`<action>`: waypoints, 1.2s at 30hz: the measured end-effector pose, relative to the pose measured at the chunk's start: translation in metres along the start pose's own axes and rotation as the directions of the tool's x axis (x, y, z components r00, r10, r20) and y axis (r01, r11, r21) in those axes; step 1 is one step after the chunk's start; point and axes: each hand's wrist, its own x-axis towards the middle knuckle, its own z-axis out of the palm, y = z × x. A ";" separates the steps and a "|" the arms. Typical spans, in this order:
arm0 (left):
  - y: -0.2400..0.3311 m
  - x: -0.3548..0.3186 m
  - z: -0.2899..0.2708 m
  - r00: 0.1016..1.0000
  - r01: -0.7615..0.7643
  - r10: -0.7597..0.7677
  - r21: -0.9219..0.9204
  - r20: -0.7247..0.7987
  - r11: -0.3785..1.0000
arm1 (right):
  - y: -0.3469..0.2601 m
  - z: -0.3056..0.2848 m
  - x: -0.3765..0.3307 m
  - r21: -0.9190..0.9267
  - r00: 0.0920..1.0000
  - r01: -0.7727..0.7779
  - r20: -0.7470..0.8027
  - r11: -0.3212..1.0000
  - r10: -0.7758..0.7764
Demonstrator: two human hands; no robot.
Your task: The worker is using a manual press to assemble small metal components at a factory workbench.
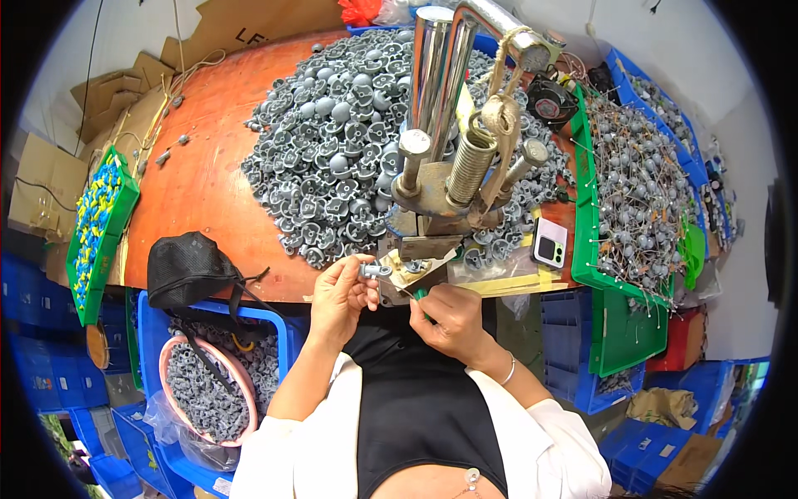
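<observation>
My left hand [339,295] is closed, its fingertips pinching a small grey plastic part [376,270] near the table's front edge. Just to the right, my right hand [453,323] is wrapped round a green-handled tool [421,294]. A thin shaft seems to run from the tool toward the grey part; its tip is too small to make out. Both hands are in front of a metal hand press [432,175] with a coiled spring [472,166]. Behind the press lies a large heap of grey plastic pieces [324,158], some shaped like domes.
A white phone [549,243] lies right of the press. Green trays [586,208] [125,200] stand at both sides, holding wired grey parts and blue-yellow pieces. A black cloth bag [191,268] sits at the front left, above a blue crate [287,333] with a pink basket [249,399].
</observation>
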 end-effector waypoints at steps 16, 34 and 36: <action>-0.025 0.036 -0.010 0.985 -0.157 0.165 0.131 -0.053 0.979 | 0.036 0.039 -0.005 -0.016 0.975 -0.222 0.015 0.975 0.222; -0.019 0.034 0.001 0.807 -0.491 0.587 0.614 0.055 0.618 | 0.022 0.007 -0.022 0.200 0.935 -0.352 0.020 0.914 0.355; -0.013 0.024 0.008 0.925 -0.313 0.363 0.319 -0.110 0.895 | 0.018 0.006 -0.023 0.231 0.932 -0.359 0.038 0.904 0.360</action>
